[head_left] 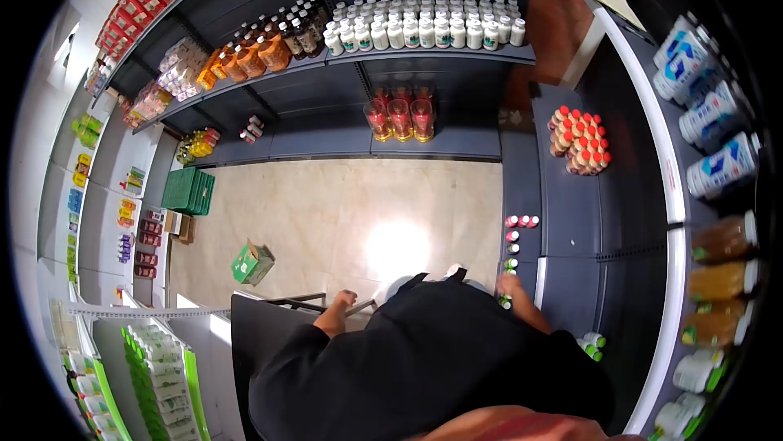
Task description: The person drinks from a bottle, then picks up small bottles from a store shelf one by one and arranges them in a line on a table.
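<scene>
Right hand (509,284) was down beside small bottles (512,236) lining the low shelf (522,180), grip impossible to tell! Left hand (346,299) curled by a metal frame (302,305), hold unclear. Three stood abreast, others trailed singly: seemingly part-arranged.

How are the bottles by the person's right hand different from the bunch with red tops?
The bottles by the right hand are fewer and strung out along the shelf edge; the red-topped bottles are many and packed tightly together. The ones by the hand show pink and green; the bunch has bright red tops. Both groups sit on dark shelving.
</scene>
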Demonstrator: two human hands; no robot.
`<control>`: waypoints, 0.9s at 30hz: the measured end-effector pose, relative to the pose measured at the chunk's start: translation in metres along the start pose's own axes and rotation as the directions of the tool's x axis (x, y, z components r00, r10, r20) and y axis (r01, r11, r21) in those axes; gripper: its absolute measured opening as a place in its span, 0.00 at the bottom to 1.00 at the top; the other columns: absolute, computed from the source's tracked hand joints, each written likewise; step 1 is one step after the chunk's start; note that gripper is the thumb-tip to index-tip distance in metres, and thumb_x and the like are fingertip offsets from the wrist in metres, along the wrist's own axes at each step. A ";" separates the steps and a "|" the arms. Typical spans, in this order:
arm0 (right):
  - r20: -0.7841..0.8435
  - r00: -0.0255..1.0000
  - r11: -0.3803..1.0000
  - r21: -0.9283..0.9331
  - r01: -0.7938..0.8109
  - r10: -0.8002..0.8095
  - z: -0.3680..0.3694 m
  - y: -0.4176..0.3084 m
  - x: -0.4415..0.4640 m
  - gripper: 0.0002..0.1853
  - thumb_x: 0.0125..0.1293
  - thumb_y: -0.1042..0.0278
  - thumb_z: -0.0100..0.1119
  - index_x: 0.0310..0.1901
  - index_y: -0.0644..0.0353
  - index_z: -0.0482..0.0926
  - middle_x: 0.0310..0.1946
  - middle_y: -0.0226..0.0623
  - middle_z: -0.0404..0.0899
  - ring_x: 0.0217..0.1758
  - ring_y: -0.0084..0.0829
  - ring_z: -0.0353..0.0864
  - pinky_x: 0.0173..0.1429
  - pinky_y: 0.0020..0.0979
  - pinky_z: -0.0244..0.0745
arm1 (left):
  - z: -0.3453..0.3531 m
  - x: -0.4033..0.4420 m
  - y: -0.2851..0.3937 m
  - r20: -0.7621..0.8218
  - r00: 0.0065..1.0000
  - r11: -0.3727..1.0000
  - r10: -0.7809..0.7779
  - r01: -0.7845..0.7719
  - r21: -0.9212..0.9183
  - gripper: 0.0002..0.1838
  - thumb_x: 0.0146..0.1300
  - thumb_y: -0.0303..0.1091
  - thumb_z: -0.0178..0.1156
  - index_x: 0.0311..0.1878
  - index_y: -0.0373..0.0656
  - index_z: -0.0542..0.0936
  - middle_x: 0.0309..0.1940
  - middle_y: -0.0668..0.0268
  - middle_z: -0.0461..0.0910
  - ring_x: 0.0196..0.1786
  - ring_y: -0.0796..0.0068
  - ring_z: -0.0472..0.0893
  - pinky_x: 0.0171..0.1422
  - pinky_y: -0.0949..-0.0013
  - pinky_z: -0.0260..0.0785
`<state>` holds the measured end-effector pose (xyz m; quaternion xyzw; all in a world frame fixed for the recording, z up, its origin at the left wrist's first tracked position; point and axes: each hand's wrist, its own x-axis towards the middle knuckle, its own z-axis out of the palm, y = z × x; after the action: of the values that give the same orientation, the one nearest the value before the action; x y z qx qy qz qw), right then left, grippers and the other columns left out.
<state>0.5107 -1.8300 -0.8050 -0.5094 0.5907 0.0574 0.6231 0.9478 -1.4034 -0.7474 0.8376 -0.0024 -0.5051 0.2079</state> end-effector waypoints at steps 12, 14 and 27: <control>0.159 0.931 0.932 -0.108 0.346 -0.328 0.047 -0.307 0.130 0.07 0.63 0.70 0.54 0.38 0.62 0.79 0.30 0.36 0.81 0.28 0.30 0.80 0.33 0.34 0.78 | 0.022 0.077 0.149 0.288 0.918 0.930 0.274 -0.329 0.166 0.16 0.62 0.31 0.54 0.52 0.36 0.76 0.39 0.55 0.82 0.46 0.59 0.80 0.43 0.58 0.77; 0.197 0.937 0.933 -0.165 0.320 -0.287 0.048 -0.318 0.136 0.07 0.63 0.70 0.53 0.38 0.62 0.79 0.30 0.36 0.81 0.28 0.30 0.80 0.34 0.33 0.79 | -0.016 0.114 0.193 0.369 0.906 0.921 0.209 -0.309 0.238 0.16 0.62 0.30 0.54 0.52 0.36 0.76 0.39 0.55 0.82 0.47 0.58 0.80 0.43 0.56 0.77; -0.032 0.995 0.911 0.406 -0.070 0.091 0.001 -0.264 0.177 0.12 0.66 0.61 0.45 0.40 0.62 0.73 0.27 0.36 0.72 0.26 0.31 0.70 0.26 0.32 0.66 | -0.101 0.308 0.627 0.196 0.787 0.808 0.585 -0.587 -0.055 0.17 0.56 0.36 0.59 0.49 0.42 0.78 0.31 0.62 0.82 0.29 0.73 0.79 0.36 0.70 0.73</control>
<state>0.7414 -2.0478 -0.7965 -0.3462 0.6258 -0.0529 0.6970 1.3136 -2.0066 -0.7470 0.7402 -0.2853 -0.4988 0.3491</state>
